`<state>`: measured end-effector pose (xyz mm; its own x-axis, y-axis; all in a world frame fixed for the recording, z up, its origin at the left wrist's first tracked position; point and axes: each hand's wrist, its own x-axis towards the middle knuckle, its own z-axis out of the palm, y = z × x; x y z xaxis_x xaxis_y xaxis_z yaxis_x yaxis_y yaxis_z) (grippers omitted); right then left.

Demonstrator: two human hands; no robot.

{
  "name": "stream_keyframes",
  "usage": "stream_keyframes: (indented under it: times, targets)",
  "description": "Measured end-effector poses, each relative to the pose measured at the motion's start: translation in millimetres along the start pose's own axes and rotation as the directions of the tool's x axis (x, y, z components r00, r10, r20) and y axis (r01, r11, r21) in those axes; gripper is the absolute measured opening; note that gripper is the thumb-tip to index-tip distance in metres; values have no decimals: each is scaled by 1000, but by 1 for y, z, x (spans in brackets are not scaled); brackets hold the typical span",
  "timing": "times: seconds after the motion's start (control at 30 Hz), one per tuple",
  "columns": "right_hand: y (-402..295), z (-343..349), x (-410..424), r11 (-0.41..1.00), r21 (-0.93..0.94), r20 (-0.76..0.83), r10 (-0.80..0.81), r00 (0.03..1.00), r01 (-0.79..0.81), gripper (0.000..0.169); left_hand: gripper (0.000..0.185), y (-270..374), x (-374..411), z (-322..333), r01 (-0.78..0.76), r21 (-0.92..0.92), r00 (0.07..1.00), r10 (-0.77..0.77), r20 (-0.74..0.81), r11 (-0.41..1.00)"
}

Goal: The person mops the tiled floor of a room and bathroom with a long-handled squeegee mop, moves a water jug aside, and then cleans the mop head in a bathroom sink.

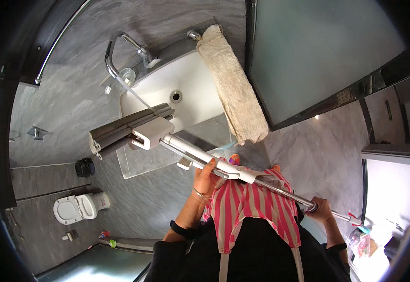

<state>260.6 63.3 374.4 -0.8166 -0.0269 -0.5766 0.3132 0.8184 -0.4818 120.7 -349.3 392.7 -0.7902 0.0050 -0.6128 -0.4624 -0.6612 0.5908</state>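
A sponge mop point(205, 153) with a white plastic head and a metal pole slants across my front. Its dark grey sponge rollers point(120, 130) are over the left front part of a white washbasin point(194, 81) and its rim. Water runs from a chrome swivel faucet point(110, 53) onto the sponge. My left hand point(204, 179) grips the white upper handle part, beside the lever. Farther down the pole, my right hand point(321, 209) is closed around the metal tube. The basin's drain hole point(176, 96) is in view.
A cream towel point(231, 84) lies along the basin's right side, next to a frosted glass door point(317, 63). A glass dish point(126, 75) sits by the faucet. To the left are a toilet point(79, 208) and a black bin point(84, 167). Clutter point(365, 243) lies at lower right.
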Motion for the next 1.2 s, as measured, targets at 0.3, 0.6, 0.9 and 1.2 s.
stream_keyframes:
  times: [0.3, 0.6, 0.9, 1.2]
  targets:
    - [17, 8, 3, 994, -92, -112, -77, 991, 67, 25, 20, -2, 2, 2, -160, 91, 980, 169, -103, 983]
    - [10, -3, -37, 924, -354, -436, -300, 848, 145, 28, 25, -1, -1, 4, -58, -127, 991, 73, 114, 990]
    - [16, 18, -69, 838, -546, -653, -415, 633, -14, 25, 22, 6, 33, 17, -29, -203, 958, 84, 272, 979]
    - [163, 70, -83, 376, -927, -292, -748, 597, 18, 46, 30, 10, 42, 17, 89, -278, 916, 31, 401, 957]
